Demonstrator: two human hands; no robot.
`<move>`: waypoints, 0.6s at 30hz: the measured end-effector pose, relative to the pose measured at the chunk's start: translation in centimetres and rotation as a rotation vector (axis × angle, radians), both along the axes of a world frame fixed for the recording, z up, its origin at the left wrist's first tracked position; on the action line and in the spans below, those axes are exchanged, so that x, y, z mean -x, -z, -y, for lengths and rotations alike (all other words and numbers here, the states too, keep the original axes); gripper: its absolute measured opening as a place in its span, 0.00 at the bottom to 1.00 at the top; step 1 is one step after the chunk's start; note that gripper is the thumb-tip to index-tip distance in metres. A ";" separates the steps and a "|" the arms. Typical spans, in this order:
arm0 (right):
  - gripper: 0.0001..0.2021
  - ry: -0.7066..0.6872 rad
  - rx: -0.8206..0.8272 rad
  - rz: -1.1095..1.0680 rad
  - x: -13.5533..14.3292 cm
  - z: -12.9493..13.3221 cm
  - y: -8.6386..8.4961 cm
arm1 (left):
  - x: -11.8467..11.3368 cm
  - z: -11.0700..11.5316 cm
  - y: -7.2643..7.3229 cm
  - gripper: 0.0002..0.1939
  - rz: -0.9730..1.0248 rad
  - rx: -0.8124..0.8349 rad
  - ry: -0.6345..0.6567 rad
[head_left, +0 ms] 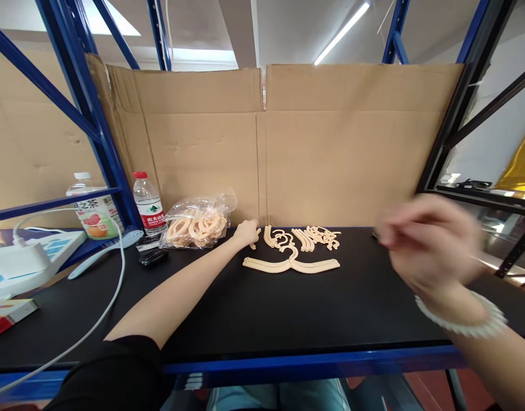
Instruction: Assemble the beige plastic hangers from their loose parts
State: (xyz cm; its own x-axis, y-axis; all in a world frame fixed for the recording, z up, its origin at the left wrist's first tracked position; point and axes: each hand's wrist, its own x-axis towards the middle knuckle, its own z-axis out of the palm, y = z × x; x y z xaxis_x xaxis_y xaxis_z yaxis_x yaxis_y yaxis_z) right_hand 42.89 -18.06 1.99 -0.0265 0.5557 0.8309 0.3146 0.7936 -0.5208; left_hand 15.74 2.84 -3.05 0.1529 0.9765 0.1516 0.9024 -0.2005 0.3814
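Note:
My left hand reaches to the back of the black table, its fingers closed on a small beige piece whose ends show past them. My right hand is raised at the right, blurred by motion, so its fingers and anything in them cannot be made out. Between the hands lies a beige hanger shape, with two long curved arms and a hook. Behind it rest several curved strips, hook pieces and a heap of small beige pieces.
A clear bag of beige pieces and a red-capped bottle stand behind my left forearm. A black object, white cable and power strip lie left. Cardboard backs the table.

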 end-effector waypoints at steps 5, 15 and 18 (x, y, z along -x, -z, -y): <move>0.09 -0.042 0.376 0.346 2.4 -8.8 0.7 | 0.7 0.1 -1.7 0.15 0.291 0.006 -0.054; 0.11 0.073 0.375 1.107 6.6 -19.9 4.4 | 0.5 6.6 -3.0 0.06 1.070 0.321 0.038; 0.11 0.096 0.340 1.144 7.3 -20.7 4.9 | 0.9 8.7 -2.2 0.05 1.194 0.401 0.029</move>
State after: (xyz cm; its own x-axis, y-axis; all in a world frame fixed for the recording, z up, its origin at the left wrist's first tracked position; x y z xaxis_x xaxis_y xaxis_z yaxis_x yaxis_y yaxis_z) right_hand 35.54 2.61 -2.92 -0.6007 0.7828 0.1623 0.7830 0.6171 -0.0786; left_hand 14.81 -5.90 -0.82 0.1473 0.9844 -0.0959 -0.0486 0.1041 0.9934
